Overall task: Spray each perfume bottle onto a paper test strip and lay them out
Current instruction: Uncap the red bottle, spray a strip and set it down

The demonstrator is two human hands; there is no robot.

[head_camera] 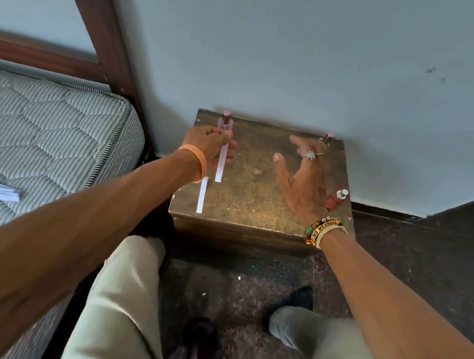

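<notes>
The left hand (208, 144) pinches a narrow white paper test strip (221, 163) at its top end, just below a slim pink perfume bottle (225, 123) with a rose cap, upper left on the wooden box (250, 204). A second strip (202, 194) lies flat at the box's lower left. The right hand (300, 180) hovers with its fingers spread, holding nothing, between a rose-capped bottle (328, 137) and a red bottle (336, 198) with a silver sprayer. The lettering on its wristband (327, 228) is too blurred to read.

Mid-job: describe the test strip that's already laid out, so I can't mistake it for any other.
Find the brown wooden box beside the mattress. Near the box's front-left edge, the flat white strip lies on the top. Unlike the other strip, pinched in the left hand farther back, nothing holds it.
</notes>
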